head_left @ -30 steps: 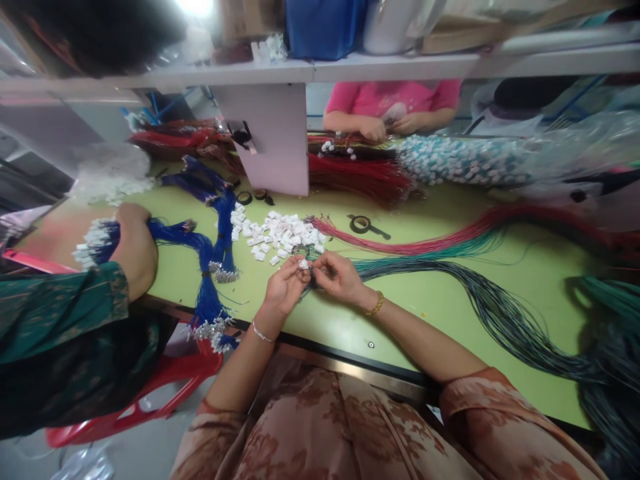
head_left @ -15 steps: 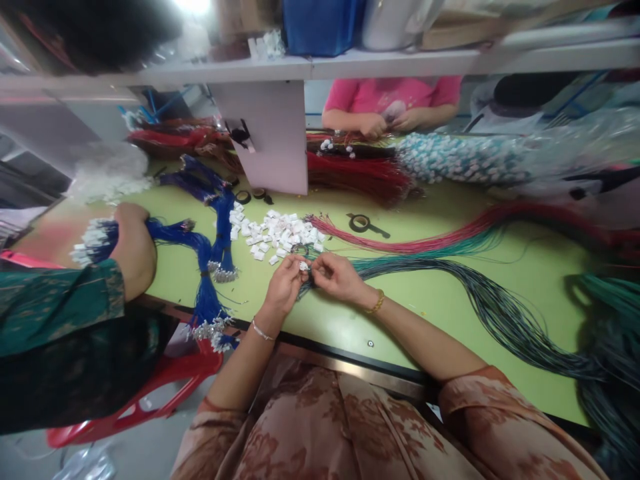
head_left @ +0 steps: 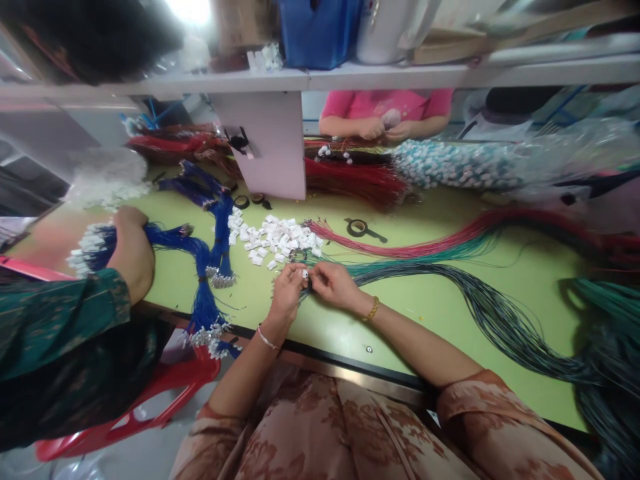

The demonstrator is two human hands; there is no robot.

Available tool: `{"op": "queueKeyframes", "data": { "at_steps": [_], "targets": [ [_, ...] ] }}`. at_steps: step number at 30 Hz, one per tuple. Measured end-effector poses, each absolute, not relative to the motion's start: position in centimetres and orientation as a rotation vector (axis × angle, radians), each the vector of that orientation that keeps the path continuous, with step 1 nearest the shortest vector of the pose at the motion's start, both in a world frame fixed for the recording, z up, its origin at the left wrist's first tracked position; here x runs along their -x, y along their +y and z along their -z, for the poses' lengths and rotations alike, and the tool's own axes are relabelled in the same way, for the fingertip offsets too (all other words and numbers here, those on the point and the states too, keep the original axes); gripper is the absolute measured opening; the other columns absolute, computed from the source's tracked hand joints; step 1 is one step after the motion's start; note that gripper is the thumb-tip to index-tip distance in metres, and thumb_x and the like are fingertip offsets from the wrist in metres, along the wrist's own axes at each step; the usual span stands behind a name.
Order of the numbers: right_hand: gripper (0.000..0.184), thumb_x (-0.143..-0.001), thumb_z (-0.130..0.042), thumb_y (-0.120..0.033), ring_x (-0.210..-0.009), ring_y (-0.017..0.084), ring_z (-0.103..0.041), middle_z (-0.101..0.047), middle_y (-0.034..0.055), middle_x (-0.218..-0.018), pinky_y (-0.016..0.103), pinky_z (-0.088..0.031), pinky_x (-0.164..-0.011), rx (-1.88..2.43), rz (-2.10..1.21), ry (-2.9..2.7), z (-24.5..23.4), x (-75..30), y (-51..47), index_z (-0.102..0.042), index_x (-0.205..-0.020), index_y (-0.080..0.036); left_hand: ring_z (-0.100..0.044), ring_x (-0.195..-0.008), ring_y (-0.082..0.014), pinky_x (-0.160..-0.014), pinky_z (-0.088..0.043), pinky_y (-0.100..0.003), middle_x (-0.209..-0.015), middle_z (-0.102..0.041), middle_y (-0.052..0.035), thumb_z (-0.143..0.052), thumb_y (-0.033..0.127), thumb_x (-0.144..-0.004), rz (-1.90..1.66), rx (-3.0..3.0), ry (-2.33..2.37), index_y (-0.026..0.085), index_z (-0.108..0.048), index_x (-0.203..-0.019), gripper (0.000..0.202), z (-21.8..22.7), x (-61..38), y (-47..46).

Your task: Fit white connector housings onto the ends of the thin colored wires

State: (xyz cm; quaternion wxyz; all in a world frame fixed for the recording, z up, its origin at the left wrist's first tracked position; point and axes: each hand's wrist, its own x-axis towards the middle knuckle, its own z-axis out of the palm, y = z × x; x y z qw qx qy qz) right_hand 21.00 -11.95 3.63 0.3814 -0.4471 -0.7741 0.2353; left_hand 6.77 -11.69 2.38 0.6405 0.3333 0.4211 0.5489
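Note:
Between the thumb and fingers of my left hand (head_left: pixel 287 293) is a small white connector housing (head_left: pixel 305 273). My right hand (head_left: pixel 336 285) is pinched close against it; what its fingertips grip looks like a thin wire end, too small to make out surely. Dark grey wires (head_left: pixel 425 270) run from beneath my hands to the right across the green table. Just beyond my fingers lies a heap of white connector housings (head_left: pixel 280 237). Green wires (head_left: pixel 420 255) and a bundle of red wires (head_left: pixel 400 247) end near that heap.
Bundles of blue wires (head_left: pixel 204 257) lie to the left, by a co-worker's arm (head_left: pixel 133 250). A roll of black tape (head_left: pixel 357 228) rests behind the red wires. Across the table, a person in pink (head_left: pixel 385 110) works under the shelf (head_left: pixel 400 75). A red chair (head_left: pixel 150 407) stands lower left.
My two hands stay together at the white connector housing, the right fingertips now nearer to it. The whole view has shifted slightly.

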Motion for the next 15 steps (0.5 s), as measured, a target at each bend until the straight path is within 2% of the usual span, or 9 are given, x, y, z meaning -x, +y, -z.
{"op": "queueKeyframes", "data": {
  "at_steps": [5, 9, 13, 15],
  "targets": [
    [0.016, -0.084, -0.052, -0.021, -0.058, 0.013, -0.044, -0.054, 0.0008, -0.063, 0.026, -0.032, -0.057, 1.183, -0.61, -2.012, -3.5, -21.1, -11.7, -0.052, -0.069, -0.019, -0.048, -0.056, -0.0074, -0.057, -0.039, -0.019, -0.062, -0.057, 0.0022, -0.074, 0.027, -0.071, -1.226, -0.818, 0.995, 0.014, -0.063, -0.084, 0.021, -1.9, -6.7, -11.9],
    [0.015, -0.089, -0.048, -0.022, -0.069, 0.014, -0.052, -0.062, 0.0031, -0.078, 0.025, -0.037, -0.064, 1.187, -0.599, -1.96, -4.1, -22.5, -8.6, -0.06, -0.081, -0.017, -0.048, -0.055, -0.0063, -0.055, -0.038, -0.019, -0.071, -0.063, -0.0009, -0.073, 0.027, -0.071, -1.181, -0.84, 1.008, 0.014, -0.065, -0.082, 0.019, -2.6, -6.3, -11.6],
    [0.01, -0.084, -0.059, -0.021, -0.077, 0.017, -0.054, -0.064, 0.0073, -0.085, 0.026, -0.036, -0.066, 1.361, -0.436, -2.118, -4.0, -22.3, -5.1, -0.066, -0.086, -0.016, -0.048, -0.055, -0.0058, -0.055, -0.039, -0.019, -0.077, -0.065, -0.0025, -0.072, 0.027, -0.07, -1.164, -0.885, 1.018, 0.014, -0.066, -0.081, 0.018, -3.1, -6.3, -11.5],
    [0.009, -0.083, -0.061, -0.023, -0.076, 0.017, -0.053, -0.063, 0.0088, -0.086, 0.026, -0.034, -0.064, 1.441, -0.383, -2.197, -3.7, -21.7, -4.2, -0.067, -0.083, -0.016, -0.048, -0.054, -0.0057, -0.055, -0.039, -0.019, -0.078, -0.066, -0.0024, -0.072, 0.028, -0.07, -1.159, -0.882, 1.019, 0.014, -0.066, -0.081, 0.019, -3.1, -6.4, -11.5]
  ]
}}
